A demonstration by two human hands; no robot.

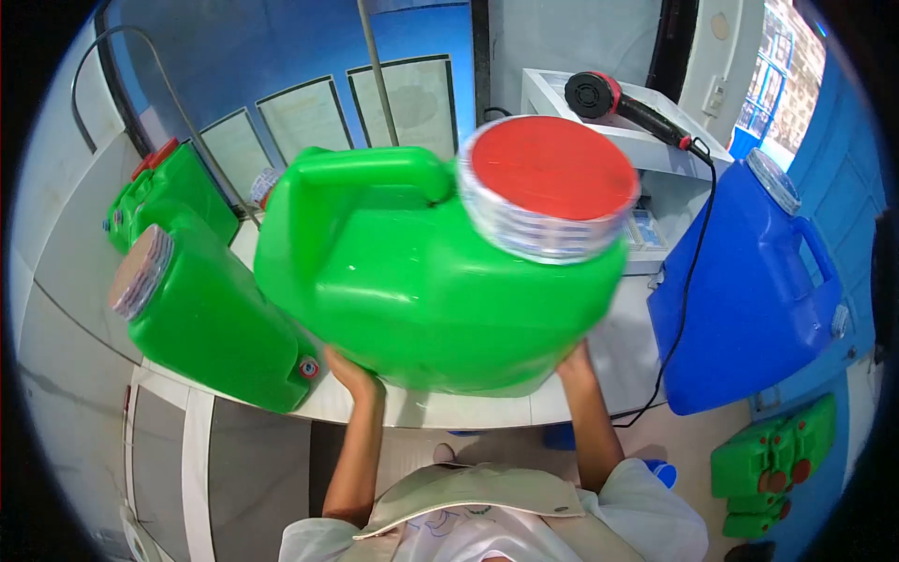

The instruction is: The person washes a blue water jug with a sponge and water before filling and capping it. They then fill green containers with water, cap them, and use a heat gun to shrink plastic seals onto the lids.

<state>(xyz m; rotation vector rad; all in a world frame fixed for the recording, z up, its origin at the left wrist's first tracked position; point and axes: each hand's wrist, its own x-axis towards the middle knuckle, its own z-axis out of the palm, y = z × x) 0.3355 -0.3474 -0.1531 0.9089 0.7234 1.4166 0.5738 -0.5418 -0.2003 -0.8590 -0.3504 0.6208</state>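
A large green jerrycan [403, 300] with a moulded handle fills the middle of the view, tilted with its top toward me. Its wide neck carries a red cap [552, 169] wrapped round the side in a printed white band. My left hand [352, 373] grips the can low on its left side, and my right hand [574, 360] grips it low on the right. The fingers of both hands are mostly hidden behind the can. Close to my left hand stands another green jerrycan [211, 318], with a brownish cap and a printed band.
A blue jerrycan [740, 309] stands at the right of the white table [459, 409]. Behind it, a black and red hair dryer [627, 105] lies on a white shelf, its cord [698, 244] hanging across the table. More green jerrycans [782, 445] sit on the floor at right.
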